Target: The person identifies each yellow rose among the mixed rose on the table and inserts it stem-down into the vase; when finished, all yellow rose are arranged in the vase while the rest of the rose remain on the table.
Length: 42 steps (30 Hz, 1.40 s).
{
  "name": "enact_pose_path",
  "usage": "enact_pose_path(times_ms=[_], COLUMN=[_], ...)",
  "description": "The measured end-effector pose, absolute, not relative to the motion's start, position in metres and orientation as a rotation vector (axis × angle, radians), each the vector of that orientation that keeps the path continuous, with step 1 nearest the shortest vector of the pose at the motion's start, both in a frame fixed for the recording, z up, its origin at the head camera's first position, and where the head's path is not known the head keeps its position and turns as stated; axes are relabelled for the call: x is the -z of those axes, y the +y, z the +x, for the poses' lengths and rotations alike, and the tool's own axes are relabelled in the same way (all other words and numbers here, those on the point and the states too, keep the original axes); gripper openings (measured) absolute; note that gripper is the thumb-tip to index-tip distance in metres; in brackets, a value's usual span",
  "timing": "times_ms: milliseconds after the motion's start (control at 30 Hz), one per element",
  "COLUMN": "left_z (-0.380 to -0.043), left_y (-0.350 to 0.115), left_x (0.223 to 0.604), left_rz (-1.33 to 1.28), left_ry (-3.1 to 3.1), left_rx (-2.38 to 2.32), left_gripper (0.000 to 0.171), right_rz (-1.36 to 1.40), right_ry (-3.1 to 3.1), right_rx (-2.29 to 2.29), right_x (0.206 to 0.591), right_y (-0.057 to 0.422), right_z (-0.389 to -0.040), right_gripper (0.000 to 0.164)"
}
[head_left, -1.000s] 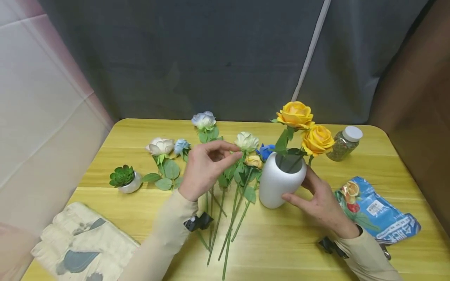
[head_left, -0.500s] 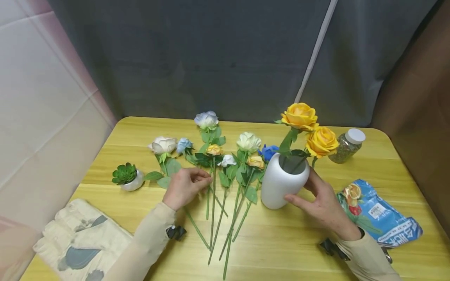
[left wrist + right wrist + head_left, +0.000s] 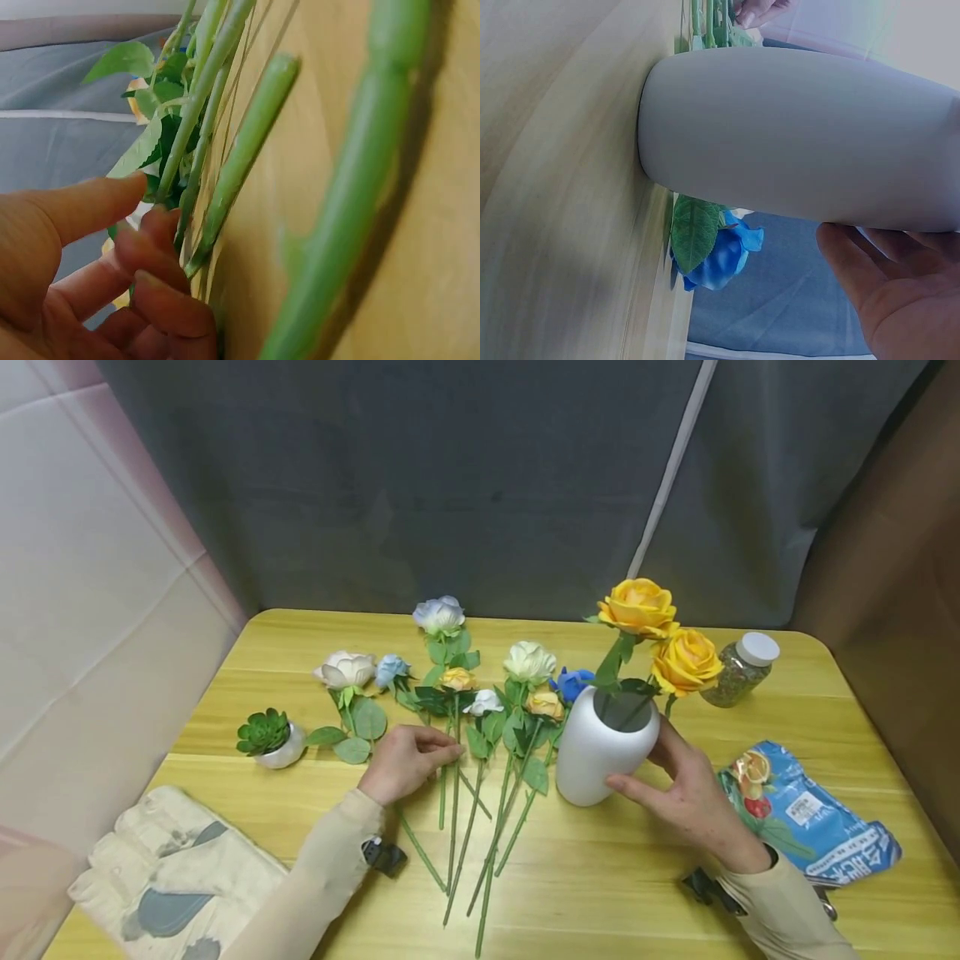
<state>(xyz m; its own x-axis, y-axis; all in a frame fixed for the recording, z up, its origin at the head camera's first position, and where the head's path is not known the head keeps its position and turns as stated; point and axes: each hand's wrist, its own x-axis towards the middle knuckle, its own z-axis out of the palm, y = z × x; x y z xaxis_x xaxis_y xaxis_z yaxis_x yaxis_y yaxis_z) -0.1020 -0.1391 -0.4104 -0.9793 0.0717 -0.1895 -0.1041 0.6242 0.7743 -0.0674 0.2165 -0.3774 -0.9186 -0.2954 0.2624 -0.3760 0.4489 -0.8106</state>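
Wooden table (image 3: 600, 893): vase (image 3: 596, 756), stems (image 3: 491, 857) between hands (image 3: 408, 764) (image 3: 690, 797).

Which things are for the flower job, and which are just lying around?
For the job:
rounded white vase
two golden roses in it
loose pale, yellow and blue flowers

Probably just lying about:
green succulent in white pot
cream and grey fabric glove
printed blue packet
clear, white-lidded jar

Upright white vase (image 3: 600, 758), two yellow roses (image 3: 637, 608) in it
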Motion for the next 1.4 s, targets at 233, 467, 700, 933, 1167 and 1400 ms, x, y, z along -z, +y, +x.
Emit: enact_pose_path(times_ms=[233,467,700,933,1167,1400], left_z=[-0.102,-0.102,-0.103,-0.104,-0.101,-0.093], left_y=[-0.14,-0.145,-0.15,-0.152,-0.143,-0.129], left_x=[0.411,0.411,0.407,0.395,0.38,0.36], left_rz=[-0.04,-0.093,-0.057,0.027,0.062,0.164], left_ry=[2.615,2.396,2.304,2.305,2.351,2.374], left_rx=[-1.325,-1.523,-1.619,-1.741,-1.842,-1.937], left_gripper=[0.018,0.016,0.021,0.025,0.023,0.019], right_rz=[0.597,0.621,0.638,0.629,0.624,0.637], right_ry=[-2.615,-2.587,-2.57,-2.567,-2.565,-2.569], right_rx=[-1.487,-1.493,-1.499,-1.529,-1.529,-1.519], right_x=[0.378,0.378,0.377,0.377,0.377,0.377], right_y=[0.217,0.217,0.216,0.216,0.217,0.217], right_z=[-0.067,-0.067,-0.066,-0.067,-0.067,-0.067], right_gripper=[0.079,0.078,0.079,0.079,0.079,0.078])
